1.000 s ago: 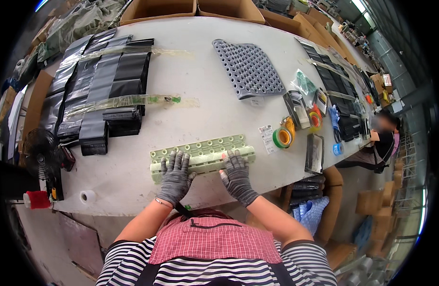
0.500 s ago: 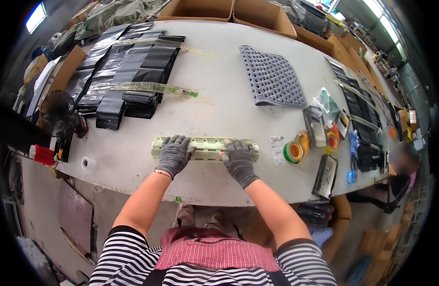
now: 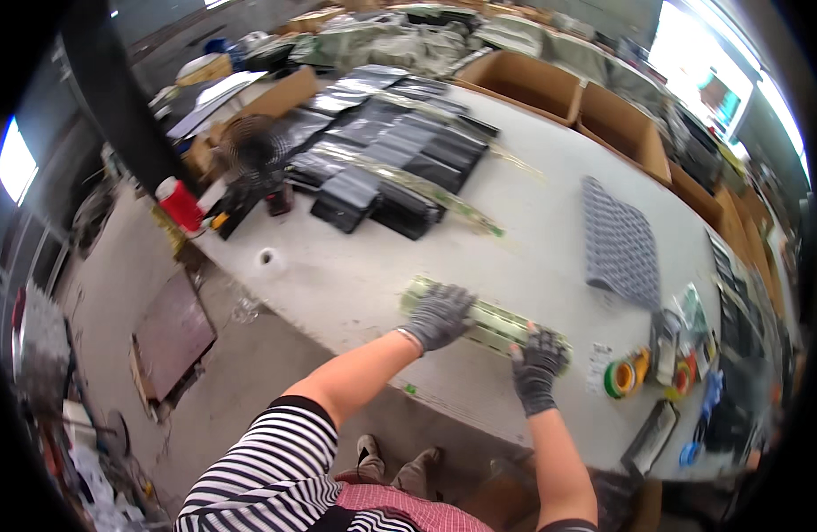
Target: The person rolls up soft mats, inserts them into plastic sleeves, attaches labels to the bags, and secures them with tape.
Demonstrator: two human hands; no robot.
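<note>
no readable text, white label included

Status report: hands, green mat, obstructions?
Left hand, right hand: gloved, on rolled pale-green mat. Mat lies on white table. Nothing visibly blocking; tape dispenser sits apart.

Fisheye view from the head, down over the table

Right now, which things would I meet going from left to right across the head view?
Red spool, white roll, green mat under the left hand and right hand, grey mat, blue roll.
</note>
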